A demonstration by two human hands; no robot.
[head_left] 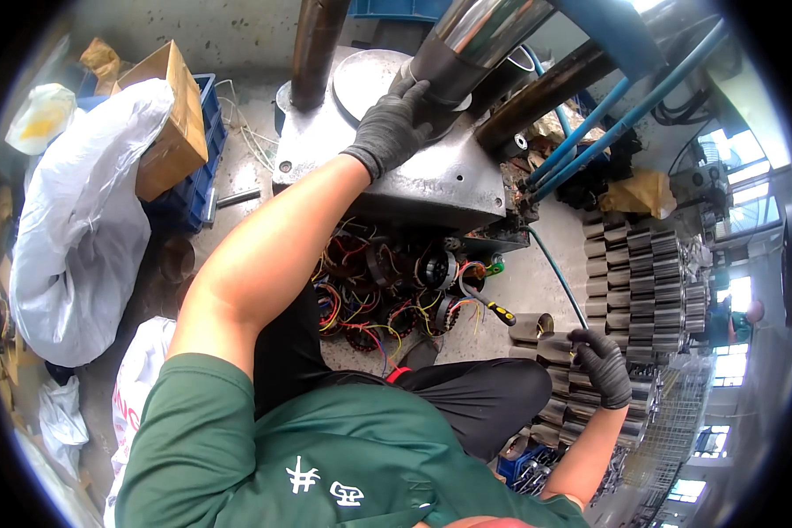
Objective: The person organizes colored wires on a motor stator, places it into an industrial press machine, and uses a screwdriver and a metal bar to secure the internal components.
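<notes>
My left hand [389, 130], in a dark grey glove, reaches forward to the press. Its fingers curl against a dark metal sleeve [449, 77] below the shiny ram [484, 31], above a round plate [361, 84] on the press bed [396, 189]. On the right, my right hand [604, 370], gloved too, is closed around the end of a thin blue-green lever [556, 275] that runs down from the press's side. Where the fingertips of my left hand meet the sleeve is partly hidden.
Motor stators with coloured wires [370, 299] lie below the bed, beside a yellow-and-black handled tool [502, 313]. Metal cylinders [629, 282] stand in rows at right. Blue hoses [625, 128] cross the upper right. White sacks [84, 238] and a cardboard box [172, 132] fill the left.
</notes>
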